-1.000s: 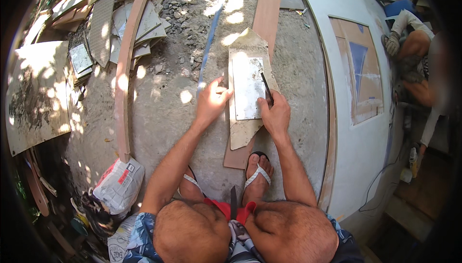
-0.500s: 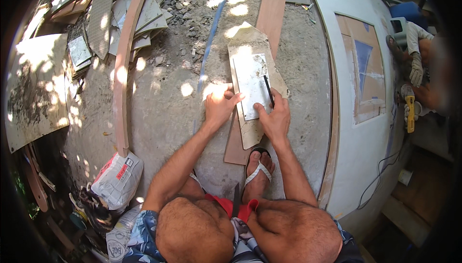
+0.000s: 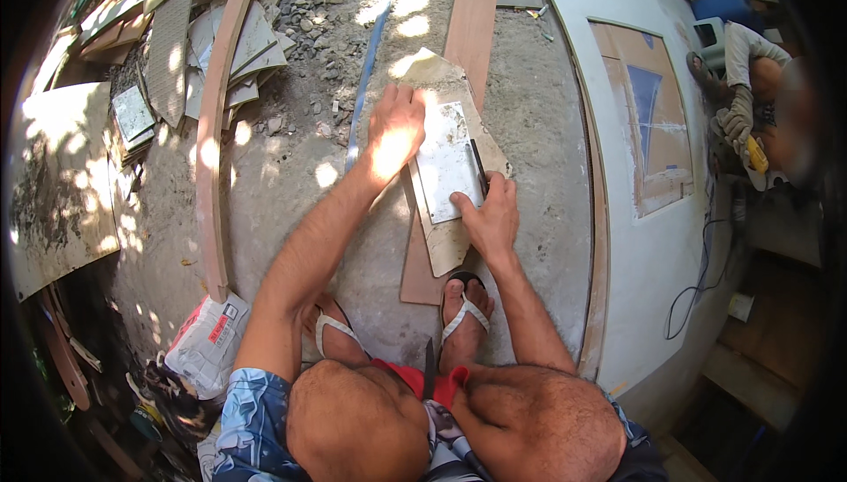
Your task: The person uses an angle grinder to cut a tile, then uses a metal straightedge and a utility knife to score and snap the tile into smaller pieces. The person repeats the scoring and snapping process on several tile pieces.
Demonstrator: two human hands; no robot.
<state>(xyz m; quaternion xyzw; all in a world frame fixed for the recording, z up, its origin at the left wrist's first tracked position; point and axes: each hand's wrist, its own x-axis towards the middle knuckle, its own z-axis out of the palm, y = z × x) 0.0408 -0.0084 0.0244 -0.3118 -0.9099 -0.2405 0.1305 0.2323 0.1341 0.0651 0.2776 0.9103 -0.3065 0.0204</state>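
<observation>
While a slim black stick point(image 3: 478, 164) slants along the right edge of a smudged white rectangular panel point(image 3: 441, 164), the right hand point(image 3: 490, 217) grasps it near its lower end, thumb resting on the panel's lower right part. At the middle of the frame, the panel lies on a larger, dirty beige board point(image 3: 448, 252) with angled corners, itself lying over a long reddish-brown wooden plank point(image 3: 476, 14) on grey concrete ground point(image 3: 547, 129). Of the two hands, the left hand point(image 3: 395, 129) is at the board's upper left edge, fingers bent together; whether it grips anything, I cannot tell. Just left of it, a narrow blue strip point(image 3: 366, 76) runs toward the top of the frame. Farther left, a curved wooden beam point(image 3: 212, 146) reaches down to a white sack point(image 3: 207, 341) with a red patch. At the upper right, a co-worker's gloved hand point(image 3: 738, 118) is at a yellow tool point(image 3: 756, 154).
</observation>
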